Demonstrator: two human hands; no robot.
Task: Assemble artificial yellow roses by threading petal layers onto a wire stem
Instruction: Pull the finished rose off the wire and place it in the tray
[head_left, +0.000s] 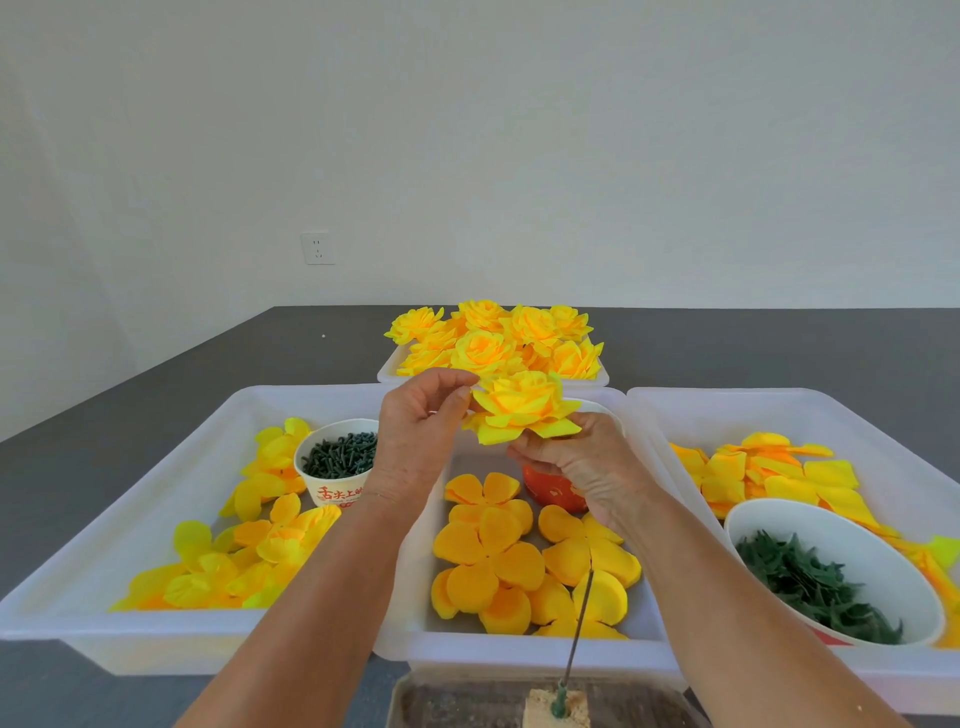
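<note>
At the centre of the frame, the thumb and forefinger of the left hand (423, 423) pinch an outer petal on the left edge of a yellow rose (521, 407), while the other fingers curl loosely behind. The right hand (576, 462) grips the rose from underneath, its fingers curled around the base below the petals. The rose is held in the air above the middle tray (519, 647), which holds flat orange-yellow petal layers (493, 551) and a red cup (553, 491) partly hidden by the right hand. A thin wire stem (579, 621) stands upright near the bottom centre, its foot stuck in a tan block (556, 713). In the left tray (156, 644) lie paler yellow petals beside a paper cup of dark green pieces (340, 457). The right tray (810, 402) holds more petals and a white bowl of green leaf parts (826, 582). Behind, at the upper centre, a far tray is piled with finished roses (493, 338), all on a dark table (156, 374).
</note>
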